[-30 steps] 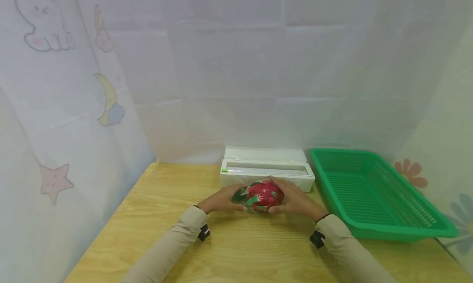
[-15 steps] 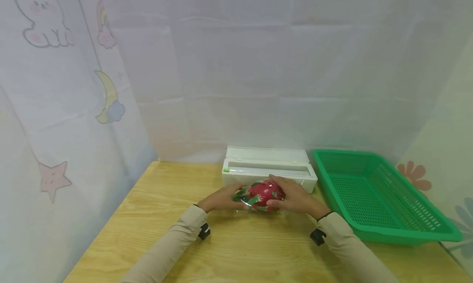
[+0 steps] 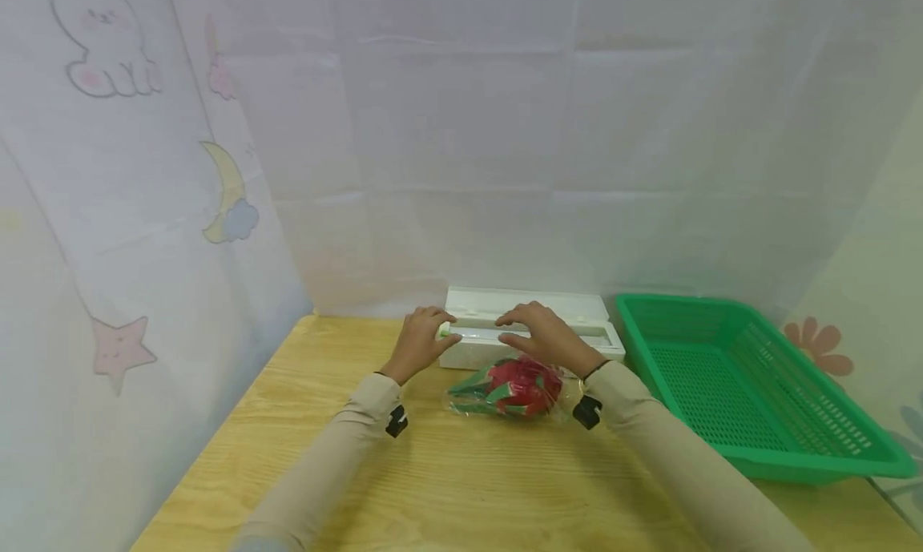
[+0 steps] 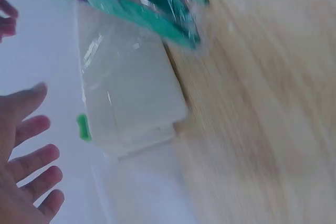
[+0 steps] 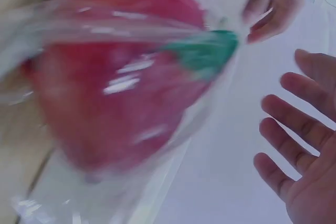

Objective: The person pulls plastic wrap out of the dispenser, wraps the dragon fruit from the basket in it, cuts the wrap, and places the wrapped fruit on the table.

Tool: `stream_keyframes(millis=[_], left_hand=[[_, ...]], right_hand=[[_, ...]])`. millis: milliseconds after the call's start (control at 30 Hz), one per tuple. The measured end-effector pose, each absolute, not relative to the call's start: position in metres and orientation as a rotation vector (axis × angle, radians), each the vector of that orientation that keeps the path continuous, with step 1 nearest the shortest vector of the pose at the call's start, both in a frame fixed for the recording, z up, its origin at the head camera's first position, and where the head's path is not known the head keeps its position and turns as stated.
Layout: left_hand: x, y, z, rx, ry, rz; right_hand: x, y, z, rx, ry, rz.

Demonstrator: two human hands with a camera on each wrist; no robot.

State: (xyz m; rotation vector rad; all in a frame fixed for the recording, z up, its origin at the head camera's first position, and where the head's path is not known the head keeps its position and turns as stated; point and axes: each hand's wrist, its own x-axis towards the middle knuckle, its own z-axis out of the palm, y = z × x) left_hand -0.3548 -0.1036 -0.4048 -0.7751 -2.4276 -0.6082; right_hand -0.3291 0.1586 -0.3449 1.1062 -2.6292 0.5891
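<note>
A dragon fruit (image 3: 526,386) with green scales, loosely wrapped in clear plastic film (image 3: 461,400), lies on the wooden table with neither hand on it. Behind it stands a long white cling film dispenser (image 3: 469,356), its lid (image 3: 526,301) raised and a roll visible inside. My left hand (image 3: 418,345) is over the dispenser's left end, near a small green tab (image 4: 83,127). Over its middle is my right hand (image 3: 546,337). Fingers of both hands are spread and hold nothing, as the left wrist view and the right wrist view show.
A green plastic basket (image 3: 800,464) with slotted sides stands on the right of the table (image 3: 461,488). A pale patterned sheet (image 3: 447,135) hangs close behind the dispenser and along the left side.
Both hands have let go of the wrapped dragon fruit and moved forward and up over the dispenser. The fruit stays on the table in front of it.
</note>
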Motion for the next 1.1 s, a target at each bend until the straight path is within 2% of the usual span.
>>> stream_keyframes(millis=[300,600,833,1100], left_hand=[[-0.373,-0.109,-0.418,-0.762,-2.564,-0.308],[-0.374,-0.105,-0.424,-0.786,-2.603,-0.333],[-0.369,-0.093,-0.427,-0.794,-2.574,-0.44],[-0.364,-0.083,-0.427,-0.734,-2.582,-0.388]], right_hand=[[-0.365,0.112,-0.342,1.217,-2.739,0.459],[-0.372,0.083,-0.347,1.185,-2.917,0.225],[-0.367,0.074,-0.339,1.158,-2.938,0.072],[-0.371,0.071,-0.348,1.069,-2.936,-0.036]])
